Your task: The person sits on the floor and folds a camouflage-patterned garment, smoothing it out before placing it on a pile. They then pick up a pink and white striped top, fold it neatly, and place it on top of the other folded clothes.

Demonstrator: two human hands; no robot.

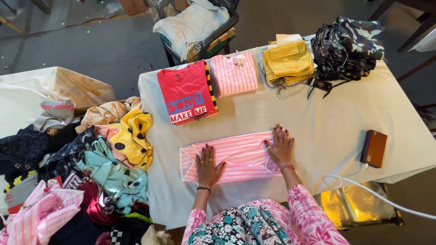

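Left hand [207, 164] and right hand [280, 146], fingers spread flat, press pink striped top [236, 156] at table [318, 122] front edge, folded red tee [187, 92] with blue-white print block behind, brown box [374, 148] right, black tag [319, 84] by yellow stack [287, 60].

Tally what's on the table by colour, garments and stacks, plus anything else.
Pink striped: 2, the top under left hand and right hand, and the folded stack
Red shirt stack: 1
Yellow stack: 1
Camouflage stack: 1
Brown box: 1
Total: 6
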